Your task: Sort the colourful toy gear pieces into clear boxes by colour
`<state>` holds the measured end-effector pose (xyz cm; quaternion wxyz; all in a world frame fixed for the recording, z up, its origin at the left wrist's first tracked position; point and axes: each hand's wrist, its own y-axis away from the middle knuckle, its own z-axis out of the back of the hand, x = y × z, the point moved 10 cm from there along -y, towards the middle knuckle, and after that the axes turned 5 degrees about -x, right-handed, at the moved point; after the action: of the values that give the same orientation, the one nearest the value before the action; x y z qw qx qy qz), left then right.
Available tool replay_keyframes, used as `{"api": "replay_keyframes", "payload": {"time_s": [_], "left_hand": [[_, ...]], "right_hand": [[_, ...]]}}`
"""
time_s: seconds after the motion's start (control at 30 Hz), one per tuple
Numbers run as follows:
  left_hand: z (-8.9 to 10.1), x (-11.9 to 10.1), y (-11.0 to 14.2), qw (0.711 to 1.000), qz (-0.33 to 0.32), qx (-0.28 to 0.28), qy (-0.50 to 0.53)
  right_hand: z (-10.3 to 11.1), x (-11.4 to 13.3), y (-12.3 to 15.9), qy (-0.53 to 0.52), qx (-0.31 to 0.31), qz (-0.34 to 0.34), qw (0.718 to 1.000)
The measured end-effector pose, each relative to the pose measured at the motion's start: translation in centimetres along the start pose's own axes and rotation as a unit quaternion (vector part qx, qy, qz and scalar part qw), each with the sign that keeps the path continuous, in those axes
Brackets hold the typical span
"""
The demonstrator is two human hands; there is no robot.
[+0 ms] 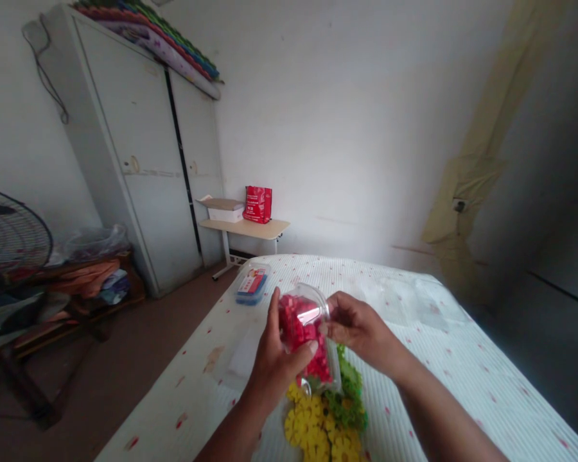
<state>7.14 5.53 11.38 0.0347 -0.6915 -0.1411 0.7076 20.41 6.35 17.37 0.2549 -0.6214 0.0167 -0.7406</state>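
Both my hands hold a clear plastic container [309, 337] full of small red pieces, lifted and tilted above the bed. My left hand [274, 359] wraps its left side, thumb across the front. At the container's right top edge my right hand [356, 328] grips with closed fingers. Under the container, on the white dotted bed sheet [443, 366], lie a heap of yellow flower-shaped pieces [318, 430] and a heap of green ones [349, 398].
A clear box with blue contents [252, 283] sits at the bed's far left edge. A small table [245, 227] with a red bag [257, 204] stands by the wall beside a white wardrobe [139, 154]. A fan [9, 237] and clutter stand at left.
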Motion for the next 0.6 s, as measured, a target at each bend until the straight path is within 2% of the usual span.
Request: {"api": "replay_keyframes", "payload": {"time_s": [0.13, 0.2, 0.4, 0.6], "left_hand": [[0.7, 1.8, 0.8, 0.998, 0.022, -0.014, -0.054], [1.1, 2.5, 1.0, 0.996, 0.029, -0.016, -0.086], [0.4, 4.2, 1.2, 0.994, 0.065, 0.033, -0.086], [-0.3, 5.9, 1.1, 0.990, 0.109, 0.052, -0.074]], "right_hand": [[-1.1, -4.1, 2.0, -0.061, 0.004, -0.070, 0.996], [-1.7, -5.3, 2.9, -0.093, 0.010, -0.112, 0.989], [-2.1, -6.6, 4.0, -0.147, 0.041, -0.168, 0.974], [-2.4, -8.1, 4.0, -0.182, 0.067, -0.197, 0.961]]}}
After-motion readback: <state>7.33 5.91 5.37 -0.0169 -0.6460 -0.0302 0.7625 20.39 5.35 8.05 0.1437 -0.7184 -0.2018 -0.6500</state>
